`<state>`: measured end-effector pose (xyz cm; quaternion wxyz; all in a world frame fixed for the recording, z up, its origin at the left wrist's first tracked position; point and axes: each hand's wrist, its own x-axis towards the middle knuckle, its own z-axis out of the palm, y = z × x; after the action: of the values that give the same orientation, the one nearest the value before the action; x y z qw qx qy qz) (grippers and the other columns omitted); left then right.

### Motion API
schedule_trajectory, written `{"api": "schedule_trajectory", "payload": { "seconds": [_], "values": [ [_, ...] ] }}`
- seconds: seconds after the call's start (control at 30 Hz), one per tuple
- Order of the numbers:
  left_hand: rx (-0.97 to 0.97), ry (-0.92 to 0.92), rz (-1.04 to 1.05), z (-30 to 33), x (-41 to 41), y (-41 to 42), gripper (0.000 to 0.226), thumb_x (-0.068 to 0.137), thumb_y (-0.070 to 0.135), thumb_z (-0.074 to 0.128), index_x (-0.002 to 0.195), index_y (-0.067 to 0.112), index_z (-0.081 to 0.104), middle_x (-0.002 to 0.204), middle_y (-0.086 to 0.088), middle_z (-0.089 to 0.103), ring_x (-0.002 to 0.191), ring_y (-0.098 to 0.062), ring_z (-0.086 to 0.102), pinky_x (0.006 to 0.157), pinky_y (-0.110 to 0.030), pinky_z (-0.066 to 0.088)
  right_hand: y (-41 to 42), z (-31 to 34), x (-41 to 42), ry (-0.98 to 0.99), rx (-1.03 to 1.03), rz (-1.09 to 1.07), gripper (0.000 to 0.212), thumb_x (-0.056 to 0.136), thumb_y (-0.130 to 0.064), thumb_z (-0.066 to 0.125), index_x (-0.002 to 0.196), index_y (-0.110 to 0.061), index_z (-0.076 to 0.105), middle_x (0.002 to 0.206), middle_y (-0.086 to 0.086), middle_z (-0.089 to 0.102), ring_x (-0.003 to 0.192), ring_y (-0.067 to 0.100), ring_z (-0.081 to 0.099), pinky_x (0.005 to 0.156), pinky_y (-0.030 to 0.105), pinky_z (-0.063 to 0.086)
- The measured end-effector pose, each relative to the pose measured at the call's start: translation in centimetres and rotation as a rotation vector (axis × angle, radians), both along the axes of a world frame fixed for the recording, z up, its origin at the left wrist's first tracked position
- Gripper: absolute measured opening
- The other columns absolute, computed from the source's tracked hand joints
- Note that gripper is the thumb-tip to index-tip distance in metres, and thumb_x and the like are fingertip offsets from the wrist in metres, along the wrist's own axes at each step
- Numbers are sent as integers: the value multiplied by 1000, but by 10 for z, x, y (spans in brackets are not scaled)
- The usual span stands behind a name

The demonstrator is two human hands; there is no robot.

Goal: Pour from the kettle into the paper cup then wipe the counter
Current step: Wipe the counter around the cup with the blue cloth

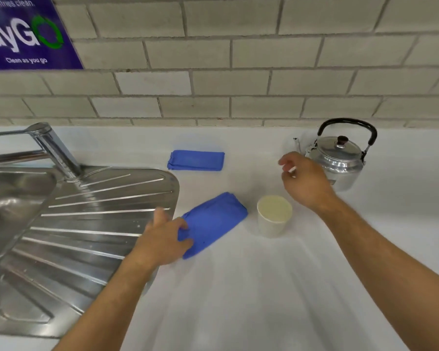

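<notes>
A shiny metal kettle (340,158) with a black handle stands upright at the back right of the white counter (238,287). My right hand (307,181) hovers just left of it with fingers loosely apart, holding nothing. In front of that hand stands a white paper cup (274,219), upright. A folded blue cloth (216,221) lies left of the cup. My left hand (162,239) grips the cloth's near left end, thumb on top.
A second folded blue cloth (196,160) lies farther back near the wall. A steel sink and ribbed drainer (86,224) with a tap (53,148) fill the left side. A grey tiled wall (238,72) runs behind the counter.
</notes>
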<state>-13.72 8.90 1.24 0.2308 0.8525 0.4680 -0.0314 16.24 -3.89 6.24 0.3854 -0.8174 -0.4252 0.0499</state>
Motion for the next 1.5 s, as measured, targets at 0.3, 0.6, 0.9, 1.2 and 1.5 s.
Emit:
{"api": "schedule_trajectory", "payload": {
  "seconds": [0.3, 0.6, 0.9, 1.2, 1.5],
  "values": [
    [403, 91, -727, -38, 67, 19, 48, 102, 36, 19, 149, 43, 11, 160, 17, 8, 148, -12, 5, 118, -36, 8, -93, -82, 1, 59, -233, -47, 42, 95, -10, 52, 137, -15, 53, 143, 7, 54, 129, 29, 50, 105, 36, 37],
    [324, 10, -592, -60, 85, 61, 51, 100, 41, 13, 149, 44, 2, 161, 17, -3, 148, -8, -5, 120, -37, 2, -91, -117, -15, -181, -706, 33, 57, 103, -46, 14, 156, -38, -4, 166, -12, -8, 152, 21, -8, 121, 43, 3],
    [309, 5, -525, -62, 75, 37, 51, 100, 39, 12, 150, 41, 1, 161, 14, -2, 149, -14, -4, 120, -39, 2, -90, -122, -14, -201, -733, 2, 57, 100, -49, 11, 154, -43, -6, 166, -15, -8, 152, 18, -7, 121, 42, 2],
    [332, -27, -491, -65, 34, -69, 52, 99, 41, 10, 149, 42, -1, 161, 16, -4, 149, -14, -6, 120, -39, -2, -93, -110, -13, -127, -688, 59, 56, 102, -45, 21, 156, -40, 7, 167, -11, -1, 153, 21, -4, 120, 44, 2],
    [293, -61, -418, -63, 52, -189, 55, 96, 45, 4, 150, 39, -4, 161, 13, -7, 148, -17, -12, 119, -42, -10, -140, -87, -30, 145, -331, 112, 44, 105, -16, 39, 149, -20, 39, 164, 3, 23, 151, 23, 14, 121, 36, 11]
  ]
}}
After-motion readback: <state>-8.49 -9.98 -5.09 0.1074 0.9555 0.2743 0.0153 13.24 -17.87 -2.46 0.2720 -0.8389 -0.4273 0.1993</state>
